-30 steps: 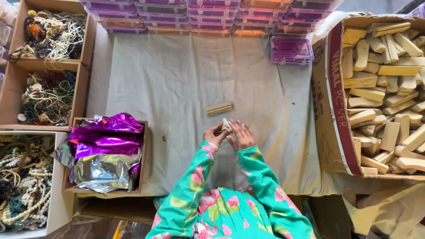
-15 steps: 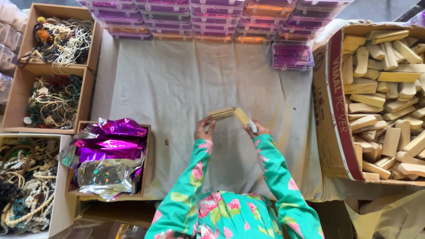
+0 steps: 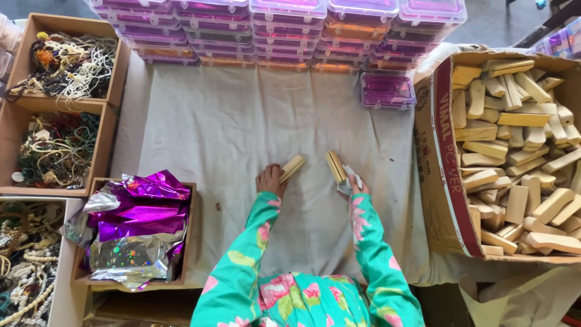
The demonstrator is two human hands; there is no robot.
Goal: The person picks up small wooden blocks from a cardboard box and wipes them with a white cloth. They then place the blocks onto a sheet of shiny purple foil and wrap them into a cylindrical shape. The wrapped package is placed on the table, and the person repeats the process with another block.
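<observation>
While left hand (image 3: 270, 180) is gripping one wooden block (image 3: 292, 168) and right hand (image 3: 354, 184) another block (image 3: 335, 166) plus a white scrap, fingertips are staying hidden; both are resting on grey cloth (image 3: 230, 133). Purple-lidded boxes (image 3: 284, 30) are stacking behind, red-striped carton (image 3: 437, 163) sitting right.

A pale grey cloth (image 3: 230, 139) is covering the tabletop, lying a little creased. Stacks of clear purple-tinted plastic cases (image 3: 272, 30) are lining its 12 o'clock edge, and one lone case (image 3: 387, 91) is sitting toward 1 o'clock. Two small wooden blocks (image 3: 292, 168) (image 3: 335, 166) are resting near the middle.
</observation>
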